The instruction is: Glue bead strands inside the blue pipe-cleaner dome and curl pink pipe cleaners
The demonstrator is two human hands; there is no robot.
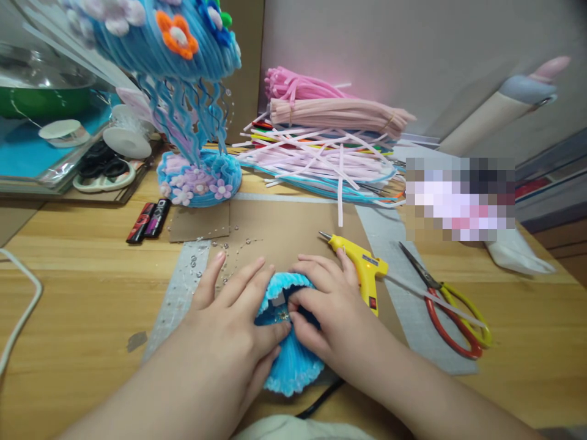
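A bright blue, ruffle-edged shell (297, 365) made of chenille stems is between my two hands, its mouth parted. My left hand (229, 324) steadies its left side, thumb pressed at the opening and the other fingers stretched out. Inside the mouth, a small shiny bead ornament (283, 315) shows beside my thumb tip. My right hand (332, 305) reaches into the opening from the right with thumb and forefinger pinched together; what they pinch is hidden. Just beyond that hand lies a yellow glue gun (364, 266), partly covered by its fingers. Beaded strings (229, 250) lie past my left fingertips.
Red-and-yellow-handled scissors (452, 311) lie at the right on a grey cutting mat (389, 226) under cardboard (288, 226). A blue jellyfish-like chenille piece (202, 177) stands back left, near two glue tubes (149, 220) and wire spools (127, 137). Bundled chenille stems (321, 159) are piled behind.
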